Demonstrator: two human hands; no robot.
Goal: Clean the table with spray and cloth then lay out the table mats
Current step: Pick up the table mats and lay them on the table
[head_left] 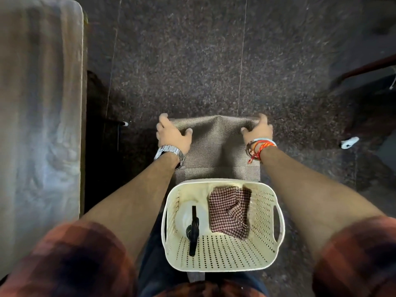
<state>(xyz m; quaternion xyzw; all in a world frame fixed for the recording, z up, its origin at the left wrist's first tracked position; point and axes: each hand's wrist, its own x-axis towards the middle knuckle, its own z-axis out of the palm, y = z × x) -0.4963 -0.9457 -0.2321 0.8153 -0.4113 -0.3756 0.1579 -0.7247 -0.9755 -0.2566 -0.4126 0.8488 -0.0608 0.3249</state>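
Checked red sleeves (70, 260) fill the bottom corners of the frame, both forearms reaching up the frame.

Between the forearms, lower centre: a cream perforated basket (225, 251). In it stands the spray bottle (194, 230), black trigger up, with the checked cloth (230, 213) folded to its right. Neither hand touches them. We judge they are kept together there for carrying.

Above the basket, centre frame: the grey woven table mat (216, 142), held out flat.
- Left hand (173, 133): thumb on top, fingers curled over the mat's far left corner.
- Right hand (257, 130): same grip on the far right corner.

Gripping both corners keeps the mat taut and level, which we judge suits laying it down square. Its near end runs out of sight behind the basket. We cannot tell whether there is one mat or a stack.

The table (40, 103) takes the left side of the frame. Its long edge runs top to bottom, with a rounded corner at upper left. A dark gap separates it from the left forearm. The speckled floor (182, 61) lies open across the upper centre. Dark, blurred shapes crowd the right edge. We judge the free path for the mat is leftward over the table edge.
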